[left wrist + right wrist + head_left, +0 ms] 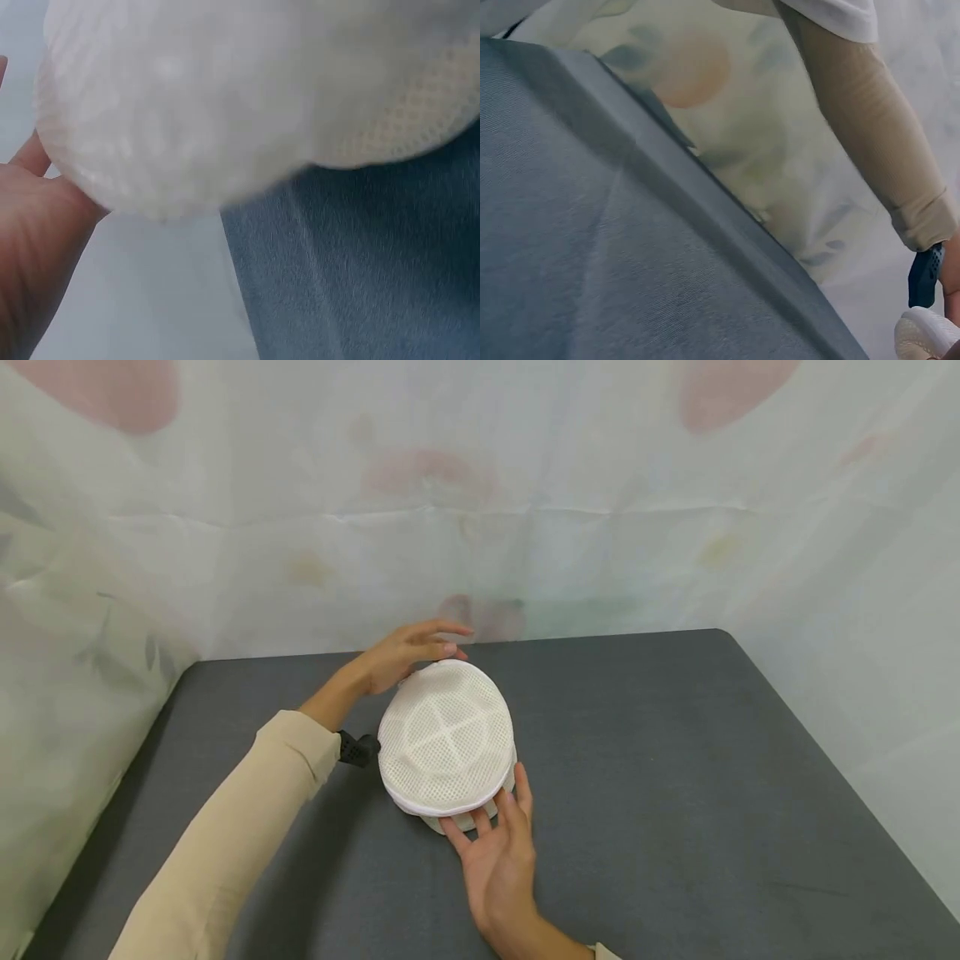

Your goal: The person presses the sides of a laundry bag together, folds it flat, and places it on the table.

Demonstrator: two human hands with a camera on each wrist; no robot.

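Round white mesh pouch [447, 739] near the middle of the grey table [675, 793], tilted so the netted top faces up and toward the camera, a pale cross-shaped frame showing through the net. A white seam around the rim, and a second layer peeking out beneath at 6 o'clock.

Left hand [405, 653] at 11 o'clock of the pouch, at its far rim, fingers stretched out long and slightly apart, thumb underneath near the edge; whether the fingertips actually press the fabric cannot be told from the head view. In the left wrist view, pouch [225, 97] filling the upper part, blurred, palm [37, 247] lying against its lower left edge, table [360, 270] below at 5 o'clock.

Right hand [498, 852] at 6 o'clock of the pouch, palm down over the table, fingers straight and a little spread, tips touching the lower rim and the layer below it. No curl, no pinch.

Beige sleeve [232, 835] on the left arm, running from 7 o'clock up to the wrist, with a black strap [356, 748] just beside the pouch at 9 o'clock. Same sleeve [877, 142] and strap [925, 274] in the right wrist view, with a sliver of the pouch [924, 334] at 5 o'clock.

Pale curtain [525, 510] with faded pink and green blotches behind and to both sides of the table.
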